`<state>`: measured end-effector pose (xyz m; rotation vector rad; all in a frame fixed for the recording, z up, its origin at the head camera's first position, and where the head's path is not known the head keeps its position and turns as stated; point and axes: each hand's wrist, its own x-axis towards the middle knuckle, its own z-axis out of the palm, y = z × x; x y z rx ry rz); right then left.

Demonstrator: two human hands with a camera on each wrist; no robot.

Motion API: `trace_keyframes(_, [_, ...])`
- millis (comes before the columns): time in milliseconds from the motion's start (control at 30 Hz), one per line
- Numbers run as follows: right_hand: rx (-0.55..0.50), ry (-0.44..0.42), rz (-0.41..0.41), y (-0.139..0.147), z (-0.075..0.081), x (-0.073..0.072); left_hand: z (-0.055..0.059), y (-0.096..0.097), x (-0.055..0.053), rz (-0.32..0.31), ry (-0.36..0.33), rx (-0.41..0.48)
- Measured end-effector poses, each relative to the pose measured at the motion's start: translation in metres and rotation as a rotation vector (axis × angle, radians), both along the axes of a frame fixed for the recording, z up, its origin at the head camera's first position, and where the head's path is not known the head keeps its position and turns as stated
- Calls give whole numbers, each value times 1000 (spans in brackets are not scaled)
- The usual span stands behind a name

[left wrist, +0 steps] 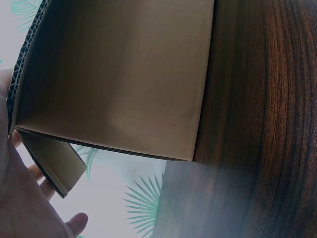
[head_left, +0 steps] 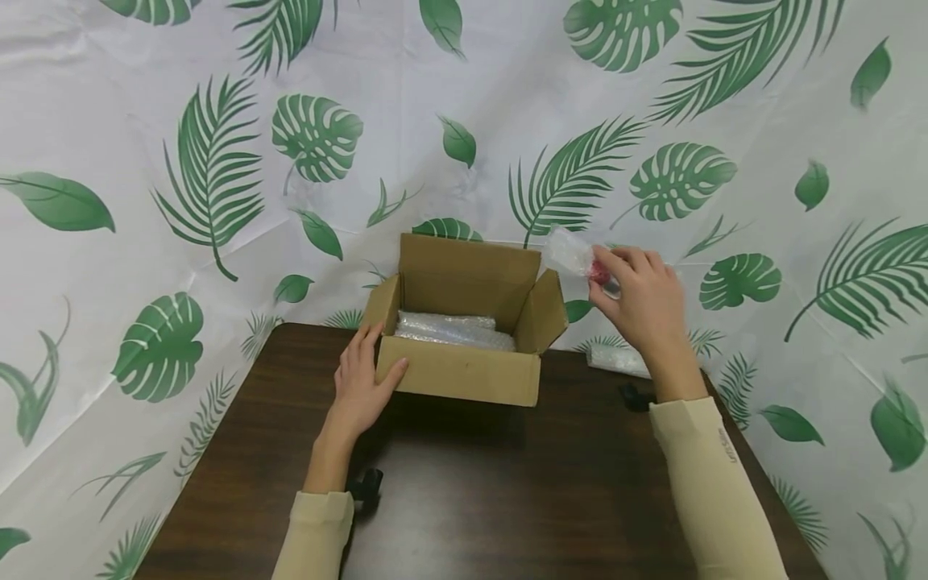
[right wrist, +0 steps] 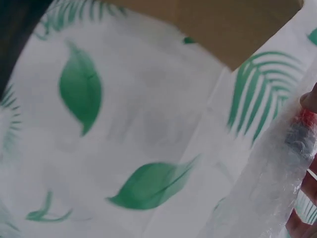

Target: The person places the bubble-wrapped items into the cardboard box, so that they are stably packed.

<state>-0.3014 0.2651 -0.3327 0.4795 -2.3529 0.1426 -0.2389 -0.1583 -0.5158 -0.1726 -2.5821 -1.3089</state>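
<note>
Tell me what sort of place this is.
Probably a makeshift indoor work corner: a dark table set before a leaf-print sheet, with an open cardboard box holding bubble-wrapped packs.

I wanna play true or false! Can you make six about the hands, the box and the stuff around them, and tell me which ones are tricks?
1. The left hand touches the box. True.
2. The box is closed tight. False: it is open at the top.
3. The right hand holds a wrapped thing. True.
4. The table is white. False: the table is dark brown.
5. Clear wrap shows inside the box. True.
6. The leaves are purple. False: the leaves are green.
</note>
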Motion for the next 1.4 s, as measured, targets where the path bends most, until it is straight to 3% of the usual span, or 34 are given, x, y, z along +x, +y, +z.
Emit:
trace_keyframes(267, [60, 31, 89, -46, 27, -9, 1, 0, -1, -3, 6, 4])
trace_keyframes(600, [136, -4, 139, -96, 35, -14, -1, -1, 0, -9, -2, 13])
trace_keyframes(767, [180, -124, 112, -120, 38, -18, -1, -1, 1, -8, -2, 16])
trace_keyframes(933, [199, -309, 100, -144, 35, -25, 0, -2, 1, -6, 4, 15])
trace_keyframes(1200, [251, -519, 110, -168, 15, -46, 1, 0, 0, -10, 1, 6])
trace_keyframes(1400, [230, -693, 136, -187, 1, -60, 0, -1, 1, 2, 1, 2])
